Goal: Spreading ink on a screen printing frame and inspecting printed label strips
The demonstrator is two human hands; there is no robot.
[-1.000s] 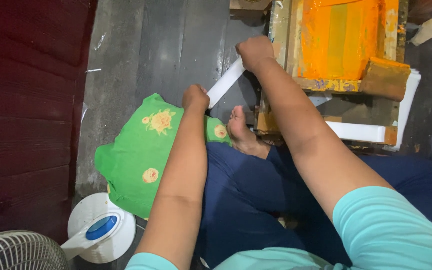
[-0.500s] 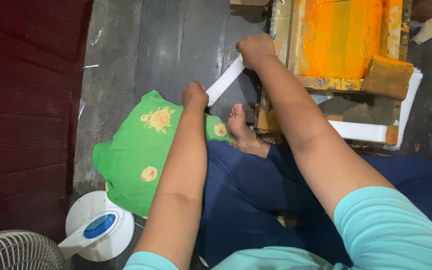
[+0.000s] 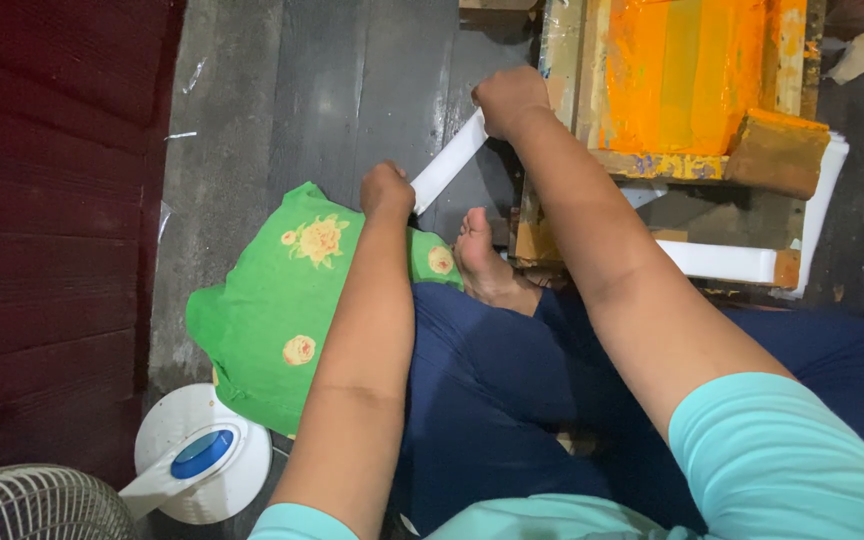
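While the person sits cross-legged on the grey floor (image 3: 352, 90), both hands hold one white strip (image 3: 449, 160) stretched slantwise between them. The left hand (image 3: 387, 190) closes its fingers over the lower end of the strip, and the right hand (image 3: 508, 98) closes its fingers over the upper end; both hands are seen from the back, so the exact pinch of the fingertips cannot be told. The strip lies above the floor, just left of the wooden frame (image 3: 562, 60), which holds a screen coated with orange paint (image 3: 682, 75). An orange-stained block (image 3: 777, 150) rests at the lower right corner of the frame, and a stack of white sheets (image 3: 722, 262) lies below the frame, touching its underside. A bare foot (image 3: 482, 260) rests just left of the frame's lower corner, beside the dark blue trousers (image 3: 492, 380). A green cloth with yellow flowers (image 3: 272, 300) lies on the floor well left of the frame, under the left forearm. A white roll holder with a blue centre (image 3: 202, 460) sits below the cloth, far from the frame, with the white grille of a fan (image 3: 32, 505) beside it. A dark red wall (image 3: 52, 200) borders the floor on the side opposite the frame.
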